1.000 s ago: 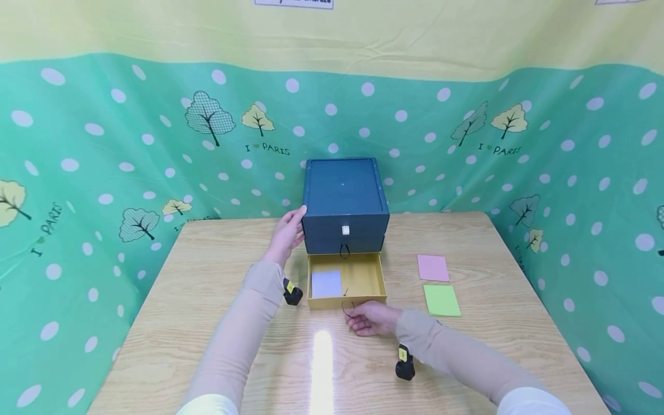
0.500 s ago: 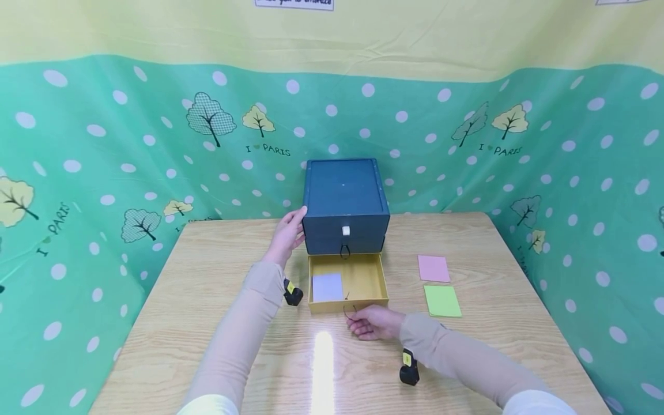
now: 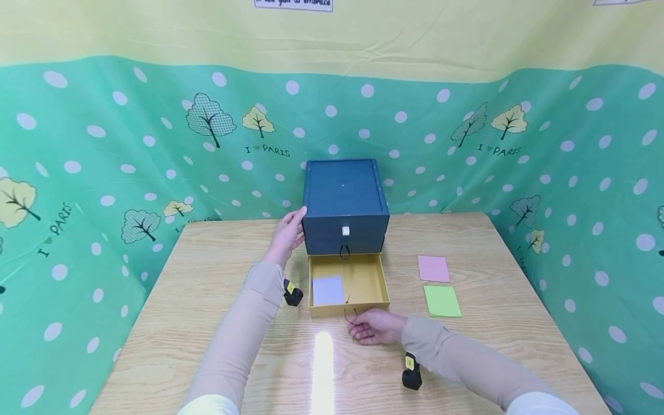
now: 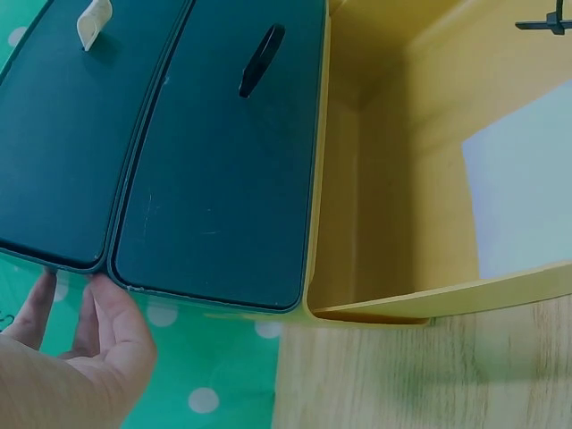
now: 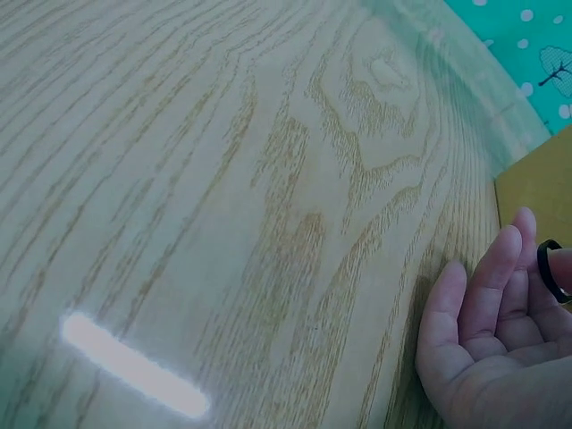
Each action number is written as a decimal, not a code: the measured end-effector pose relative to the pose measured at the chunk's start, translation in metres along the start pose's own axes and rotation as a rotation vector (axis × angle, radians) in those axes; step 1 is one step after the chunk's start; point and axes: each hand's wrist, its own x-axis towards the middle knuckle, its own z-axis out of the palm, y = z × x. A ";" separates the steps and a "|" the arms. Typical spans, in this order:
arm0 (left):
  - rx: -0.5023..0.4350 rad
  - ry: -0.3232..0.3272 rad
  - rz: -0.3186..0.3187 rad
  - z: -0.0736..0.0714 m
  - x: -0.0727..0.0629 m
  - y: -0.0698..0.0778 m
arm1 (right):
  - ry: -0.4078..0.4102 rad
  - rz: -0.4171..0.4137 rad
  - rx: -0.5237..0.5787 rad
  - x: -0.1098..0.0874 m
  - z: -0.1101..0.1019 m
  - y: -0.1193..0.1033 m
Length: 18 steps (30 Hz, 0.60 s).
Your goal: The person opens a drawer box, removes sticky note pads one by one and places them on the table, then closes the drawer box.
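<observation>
A dark blue drawer box [image 3: 343,187] stands at the back of the table, its bottom yellow drawer [image 3: 365,279] pulled out toward me. Inside that drawer, at the left, lies a pale lilac paper square [image 3: 328,290]. My left hand [image 3: 286,235] holds the box's left side; in the left wrist view its fingertips touch the edge near the seam between the two blue drawer fronts [image 4: 214,170]. My right hand [image 3: 377,327] is at the yellow drawer's front, pinching its black loop handle [image 5: 549,271] between thumb and finger, the other fingers loosely bent.
Pink [image 3: 433,268] and green [image 3: 442,301] paper squares lie on the wooden table [image 3: 218,323] right of the drawer. A white pull tab [image 3: 345,230] and a black loop [image 3: 344,251] stick out from the blue fronts. A patterned green curtain [image 3: 249,173] hangs behind and at both sides.
The yellow drawer has slid slightly farther out toward me, with my right hand moving back along with its loop and the lilac square riding inside. My left hand has stayed on the box.
</observation>
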 end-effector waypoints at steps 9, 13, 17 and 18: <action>0.015 -0.001 -0.008 -0.001 -0.002 0.002 | 0.003 0.020 0.018 -0.005 0.003 -0.001; 0.021 0.000 -0.014 -0.001 -0.002 0.002 | -0.001 0.021 0.041 -0.006 0.003 0.002; 0.016 -0.007 -0.021 0.000 -0.002 0.003 | -0.008 0.023 0.052 -0.008 0.004 0.004; 0.014 -0.010 -0.024 0.000 -0.002 0.003 | -0.009 0.024 0.053 -0.008 0.004 0.005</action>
